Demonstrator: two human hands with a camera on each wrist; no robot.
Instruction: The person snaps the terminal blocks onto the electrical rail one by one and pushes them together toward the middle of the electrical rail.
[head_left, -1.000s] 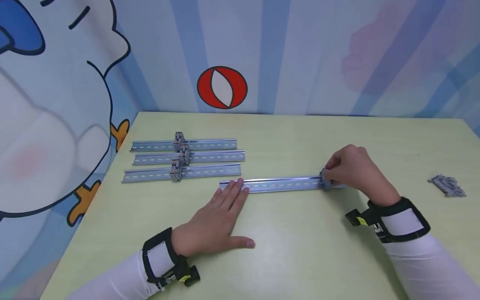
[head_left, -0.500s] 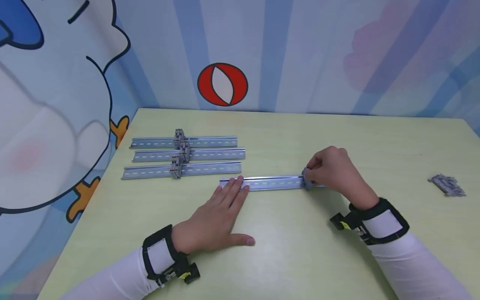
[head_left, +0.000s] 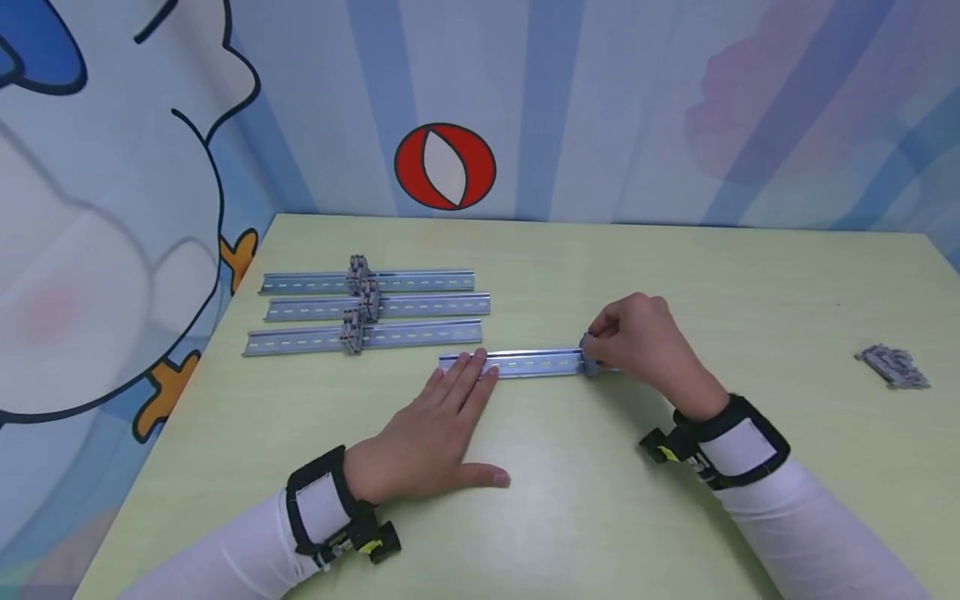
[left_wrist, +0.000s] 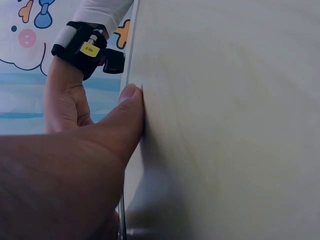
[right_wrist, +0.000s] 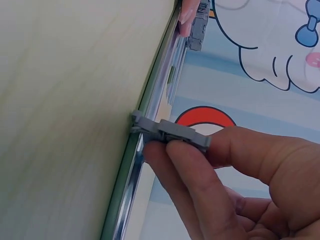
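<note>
A slotted metal DIN rail (head_left: 536,364) lies lengthwise across the middle of the table. My left hand (head_left: 431,437) lies flat with fingers spread, its fingertips on the rail's left end and its thumb out to the side. Between thumb and fingers, my right hand (head_left: 637,346) pinches a grey end clamp (head_left: 589,357) that stands upright across the rail. In the right wrist view the end clamp (right_wrist: 170,132) sits over the rail's edge. The rail's right end is partly hidden behind the right hand.
Three more DIN rails (head_left: 420,333) lie side by side at the back left, each with grey clamps (head_left: 352,332) standing on it near the middle. Several loose grey clamps (head_left: 894,367) lie together at the far right. A painted wall (head_left: 600,108) rises behind the table.
My right hand has slid the end clamp leftward along the rail, toward the left hand. The left hand has stayed in place on the rail's left end.
</note>
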